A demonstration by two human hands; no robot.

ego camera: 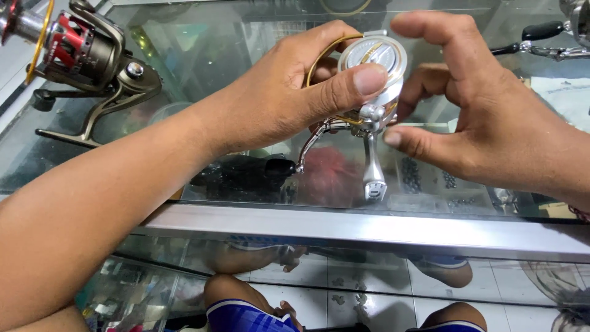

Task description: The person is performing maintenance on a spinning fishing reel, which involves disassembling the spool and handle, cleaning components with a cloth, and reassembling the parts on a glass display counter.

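Overall, shiny silver-and-gold fishing reel (pixel 369 80)

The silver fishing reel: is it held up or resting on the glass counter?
Held up: the left hand grips the silver reel above the counter.

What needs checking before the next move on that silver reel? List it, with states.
1. Left hand grips the silver and gold spinning reel: ok, thumb pressed across its spool face.
2. Right hand on reel: not ok, open, fingers beside it.
3. Reel's silver foot free: ok, hanging above the glass counter top.
4. Black handle knob clear: ok.
5. Grey and red spinning reel out of the way: ok, far left.
6. Line on spool: cannot tell.
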